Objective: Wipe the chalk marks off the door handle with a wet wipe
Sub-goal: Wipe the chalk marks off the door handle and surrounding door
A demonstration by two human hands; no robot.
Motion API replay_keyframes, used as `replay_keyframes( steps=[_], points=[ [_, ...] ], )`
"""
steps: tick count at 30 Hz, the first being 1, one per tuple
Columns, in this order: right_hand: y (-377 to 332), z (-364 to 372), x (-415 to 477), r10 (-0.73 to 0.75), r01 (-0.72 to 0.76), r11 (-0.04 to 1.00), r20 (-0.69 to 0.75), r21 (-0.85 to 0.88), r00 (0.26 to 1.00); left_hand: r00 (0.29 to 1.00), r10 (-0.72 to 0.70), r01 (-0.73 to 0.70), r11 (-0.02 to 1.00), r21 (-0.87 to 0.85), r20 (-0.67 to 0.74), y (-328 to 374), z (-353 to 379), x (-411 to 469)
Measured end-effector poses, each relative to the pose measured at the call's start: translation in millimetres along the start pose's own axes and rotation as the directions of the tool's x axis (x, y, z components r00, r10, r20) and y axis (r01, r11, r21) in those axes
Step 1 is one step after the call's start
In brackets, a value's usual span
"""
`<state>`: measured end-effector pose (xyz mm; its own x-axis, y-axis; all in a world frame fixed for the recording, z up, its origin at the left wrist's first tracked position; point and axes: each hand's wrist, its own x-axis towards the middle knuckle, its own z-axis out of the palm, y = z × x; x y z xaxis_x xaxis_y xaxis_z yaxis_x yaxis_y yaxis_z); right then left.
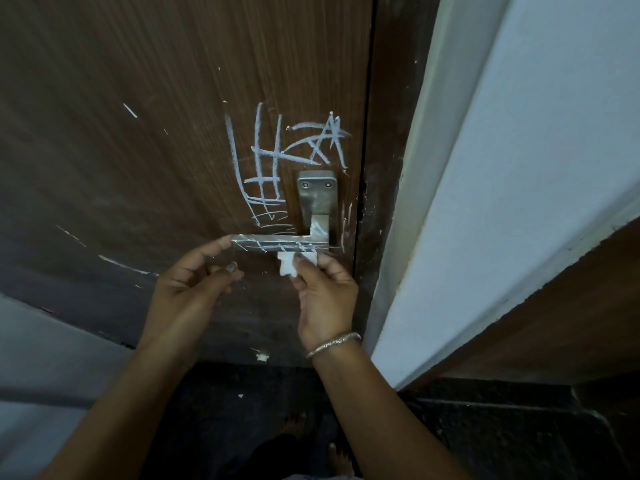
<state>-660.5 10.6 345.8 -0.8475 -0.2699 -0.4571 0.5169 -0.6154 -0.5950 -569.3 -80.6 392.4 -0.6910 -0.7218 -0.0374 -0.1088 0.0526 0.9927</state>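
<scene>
Door (138,133): brown wood-grain leaf, shut against its frame; chalk scribbles (277,157) stood above and left of the handle, all intact.
Wall (519,150): pale painted return on the right, well apart from the work.
Left hand (194,282): raised, fingers loosely curled and holding nothing; one fingertip touched the lever's free end.
Right hand (325,299): raised from below, thumb and fingers clamped on the wipe just under the lever.
Door handle (277,241): steel lever lying level on its screwed backplate (317,199). White streaks crossed the lever's top and neck; no cleaned stretch was visible. Judged: wiping barely begun, the whole handle left to do.
Wet wipe (287,268): small white wad, touching the lever's underside near the neck.
</scene>
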Motion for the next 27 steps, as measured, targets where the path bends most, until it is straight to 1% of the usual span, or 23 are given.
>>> replay_keyframes(
  steps=[2,3,4,6,7,8,10,15,18,21,22,23,26,27],
  points=[
    [-2.2,-3.4,-5.7,-0.066,0.067,0.989,0.008,-0.133,0.998,1.0,0.007,-0.007,1.0,-0.011,0.003,0.9,-0.7,0.4],
    [-4.6,-8.0,-8.0,-0.128,0.124,0.969,-0.004,-0.213,0.992,1.0,0.013,-0.013,1.0,-0.021,-0.002,1.8,-1.1,0.4],
    [-7.6,-13.3,-10.2,-0.2,0.19,0.938,-0.004,-0.29,0.98,1.0,0.018,-0.018,0.999,-0.034,-0.011,2.9,-1.6,0.5],
    [-15.3,-22.5,-18.0,-0.347,0.338,0.856,0.051,-0.392,0.937,0.999,0.021,-0.023,0.998,-0.052,-0.027,4.3,-2.0,0.9],
    [-18.9,-26.1,-21.9,-0.426,0.427,0.798,0.102,-0.426,0.899,0.999,0.02,-0.021,0.998,-0.054,-0.031,4.8,-1.9,1.2],
    [-22.3,-28.4,-25.7,-0.509,0.521,0.721,0.16,-0.457,0.845,0.999,0.02,-0.022,0.998,-0.054,-0.033,5.9,-1.6,1.4],
    [-29.6,-29.1,-30.7,-0.618,0.651,0.565,0.264,-0.507,0.741,0.999,0.031,-0.033,0.997,-0.063,-0.033,9.1,-0.8,2.1],
    [-48.4,-23.9,-28.1,-0.713,0.772,0.376,0.372,-0.512,0.594,0.999,0.046,-0.047,0.995,-0.093,-0.017,16.9,-2.9,4.7],
    [-57.2,-17.1,-27.7,-0.744,0.814,0.281,0.421,-0.508,0.519,0.999,0.046,-0.047,0.994,-0.096,-0.016,17.3,-7.7,6.6],
    [-65.0,-7.9,-30.2,-0.757,0.819,0.238,0.428,-0.523,0.493,0.999,0.041,-0.041,0.994,-0.098,-0.004,17.6,-11.3,8.9],
    [-67.6,-6.1,-30.5,-0.763,0.824,0.204,0.441,-0.529,0.472,0.999,0.04,-0.039,0.995,-0.094,0.006,17.5,-12.3,9.9],
    [-69.8,-5.5,-30.5,-0.769,0.829,0.135,0.47,-0.543,0.433,0.999,0.038,-0.036,0.995,-0.088,0.02,17.0,-13.4,10.8],
    [-72.5,-5.4,-30.5,-0.729,0.792,-0.194,0.625,-0.579,0.278,0.998,0.031,-0.027,0.998,-0.065,0.063,16.2,-17.5,15.3],
    [-72.3,-5.5,-29.9,-0.707,0.771,-0.276,0.665,-0.574,0.242,0.996,0.031,-0.027,0.998,-0.059,0.078,16.4,-18.6,17.0]
  ],
)
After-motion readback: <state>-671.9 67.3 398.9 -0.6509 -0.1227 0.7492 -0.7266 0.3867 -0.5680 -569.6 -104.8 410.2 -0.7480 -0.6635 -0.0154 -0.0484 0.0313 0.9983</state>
